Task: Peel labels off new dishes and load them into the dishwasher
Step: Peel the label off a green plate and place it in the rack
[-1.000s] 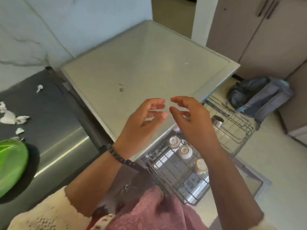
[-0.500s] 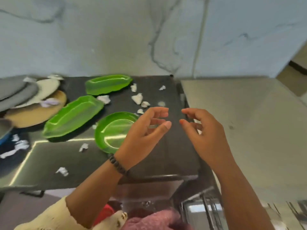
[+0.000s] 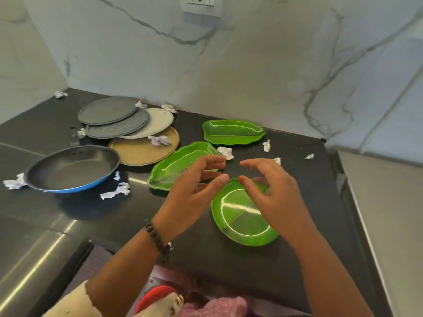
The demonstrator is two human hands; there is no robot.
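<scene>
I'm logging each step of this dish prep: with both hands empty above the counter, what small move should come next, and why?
Probably lower both hands onto the round green dish and lift it. The left hand and right hand hover open right above it, holding nothing, and it lies nearest.

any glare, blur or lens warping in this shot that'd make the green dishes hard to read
Head view: bright glare streaks cross the round green plate and the nearer leaf-shaped tray, and the dark countertop reflects light at lower left. Wide-angle warping bends the counter's right edge and the wall lines. The left hand and right hand look slightly soft; the dishes stay sharp enough to read.
</scene>
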